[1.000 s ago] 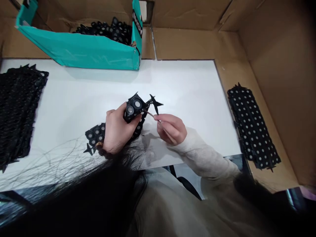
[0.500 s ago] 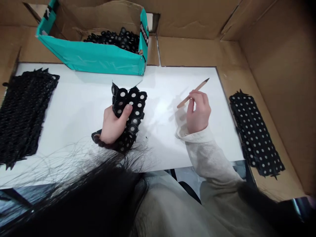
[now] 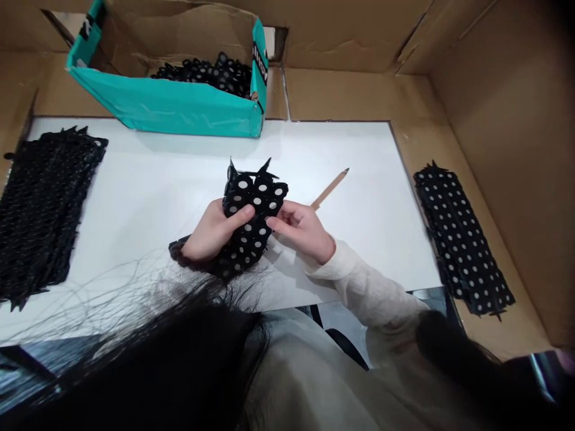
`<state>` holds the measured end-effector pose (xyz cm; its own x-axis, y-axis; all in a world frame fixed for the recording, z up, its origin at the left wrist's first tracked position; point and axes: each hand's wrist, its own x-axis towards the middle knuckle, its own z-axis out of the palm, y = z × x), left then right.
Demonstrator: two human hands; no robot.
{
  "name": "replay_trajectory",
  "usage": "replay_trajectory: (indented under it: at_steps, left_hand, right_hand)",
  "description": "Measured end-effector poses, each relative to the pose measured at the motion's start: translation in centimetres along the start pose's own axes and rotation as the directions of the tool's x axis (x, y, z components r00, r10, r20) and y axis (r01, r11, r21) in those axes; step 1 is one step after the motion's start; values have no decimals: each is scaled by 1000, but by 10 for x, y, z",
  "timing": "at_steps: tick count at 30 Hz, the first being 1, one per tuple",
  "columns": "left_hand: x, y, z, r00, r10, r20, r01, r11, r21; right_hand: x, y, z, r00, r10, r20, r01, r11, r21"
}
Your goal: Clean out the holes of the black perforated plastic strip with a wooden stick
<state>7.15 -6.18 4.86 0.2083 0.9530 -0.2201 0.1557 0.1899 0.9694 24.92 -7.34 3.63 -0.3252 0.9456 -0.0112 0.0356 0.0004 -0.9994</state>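
Observation:
My left hand [image 3: 218,230] is closed around a black sheet of joined round pads with white dots [image 3: 258,202], thumb across its front. Spiky ends stick up from the sheet's top, and its lower part is partly behind dark hair. With thumb and fingers, my right hand [image 3: 305,230] pinches the sheet's right edge. A thin wooden stick with a dark pointed tip [image 3: 331,188] extends up and right from behind my right hand. Whether those fingers still hold the stick or it lies on the table, I cannot tell.
A teal cardboard box [image 3: 166,105] at the back holds loose black dotted pieces [image 3: 215,73]. Stacks of black sheets lie left [image 3: 42,209] and right [image 3: 462,239]. Cardboard walls [image 3: 341,36] stand around the white work surface [image 3: 372,239].
My right hand has moved left and down, with the stick, to the edge of the black sheet. My left hand and the sheet have shifted slightly right.

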Motion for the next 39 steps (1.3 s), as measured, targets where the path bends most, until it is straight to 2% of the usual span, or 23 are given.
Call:
replay_trajectory:
  at_steps: [3, 7, 13, 18, 25, 30, 32, 33, 35, 36, 37, 39]
  left_hand:
    - [2, -3, -1, 992, -47, 120, 70, 979, -193]
    - [4, -5, 2, 979, -70, 192, 128, 941, -312]
    - [7, -5, -6, 966, -131, 221, 184, 953, -240]
    - [9, -1, -21, 915, -224, 336, 282, 950, -136]
    - [8, -2, -11, 930, -211, 302, 291, 924, -250]
    - [8, -1, -7, 946, -220, 238, 280, 925, -257]
    - [8, -1, -7, 945, -245, 216, 298, 918, -262]
    - [8, 0, -7, 942, -258, 213, 311, 912, -269]
    - [8, 0, -7, 936, -277, 218, 333, 897, -289]
    - [8, 0, -7, 932, -281, 228, 342, 891, -299]
    - [8, 0, -7, 929, -281, 239, 347, 886, -308]
    - [8, -1, -7, 926, -271, 264, 349, 882, -317]
  right_hand:
    - [2, 4, -3, 1000, 26, 13, -27, 995, 92]
    - [3, 6, -4, 998, 50, 24, -54, 987, 154]
    - [-1, 3, -3, 996, 87, -13, -86, 991, 103]
    - [-3, 1, -4, 988, 138, -67, -120, 969, 218]
    - [-1, 6, -5, 970, 231, -71, -204, 940, 272]
    - [1, 13, -3, 955, 290, -63, -272, 940, 208]
    - [-1, 15, -1, 958, 222, -180, -201, 971, 132]
    - [-2, 15, 0, 951, 129, -281, -120, 992, 51]
    - [-5, 15, 1, 884, -172, -435, 84, 973, -214]
    - [-6, 14, 2, 837, -332, -434, 177, 916, -361]
    - [-8, 13, 3, 803, -459, -380, 252, 840, -482]
    - [-9, 12, 4, 790, -571, -221, 352, 719, -599]
